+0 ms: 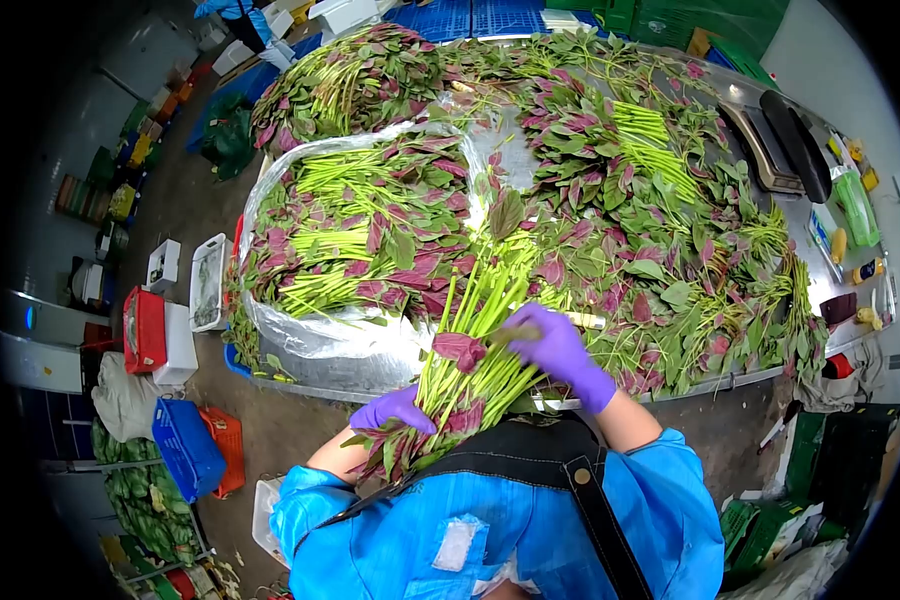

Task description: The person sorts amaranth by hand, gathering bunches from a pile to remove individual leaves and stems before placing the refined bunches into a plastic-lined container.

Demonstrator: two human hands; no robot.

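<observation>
In the head view, a bunch of leafy stalks is held up before the apron, its lower end just in front of the table's near edge and its upper end over the tabletop. Its leafy lower end is clasped by the gloved left hand, fingers wrapped about it; the gloved right hand is laid across the stems higher up, and whether its fingertips are pinching any cannot be told. The step in hand is judged to be gathering and evening the bunch, for which steady support from the left hand and light finger work from the right are called for. Room is tight ahead: a plastic liner filled with stalks is set to the left, and loose stalks are spread rightward. Bare metal of the table is shown beside the liner, along the front edge.
</observation>
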